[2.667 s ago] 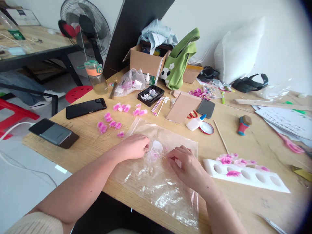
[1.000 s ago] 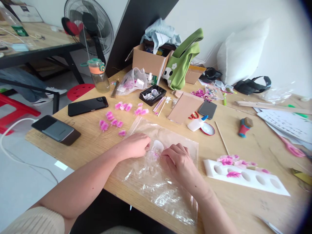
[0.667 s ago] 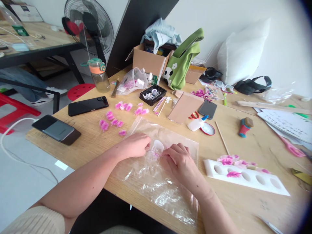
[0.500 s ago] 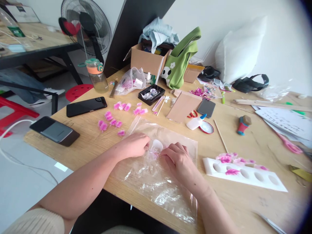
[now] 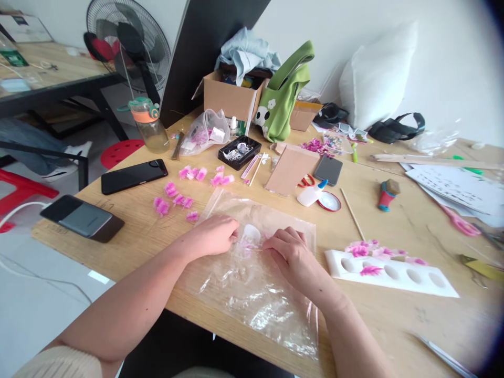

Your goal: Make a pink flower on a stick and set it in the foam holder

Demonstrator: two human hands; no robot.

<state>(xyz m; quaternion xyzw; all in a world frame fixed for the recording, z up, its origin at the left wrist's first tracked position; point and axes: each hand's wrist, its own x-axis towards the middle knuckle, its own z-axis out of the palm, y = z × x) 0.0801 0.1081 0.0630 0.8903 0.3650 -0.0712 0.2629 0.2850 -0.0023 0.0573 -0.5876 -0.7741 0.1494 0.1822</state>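
A clear plastic bag point(image 5: 271, 310) lies flat on the table under both hands. On it is a white patch point(image 5: 251, 232), perhaps glue, with a thin pinkish-purple smear or strip point(image 5: 249, 247) just below. My left hand point(image 5: 216, 233) is closed at the left of the patch, its fingers curled and their tips hidden. On the other side my right hand point(image 5: 289, 252) pinches, fingertips together low over the bag. A trace of pink shows by those fingertips, too small to name.
Pink fluffy pieces point(image 5: 178, 200) lie left of the bag. At right, a white foam strip with holes point(image 5: 423, 291) carries pink petals. Behind are a glue bottle point(image 5: 309, 196), a cardboard sheet point(image 5: 289, 170) and a black tray point(image 5: 236, 163). Tweezers point(image 5: 441, 354) lie front right.
The whole view has shifted slightly left. My right hand has moved a little away from the white patch; my left hand stays closed beside it.
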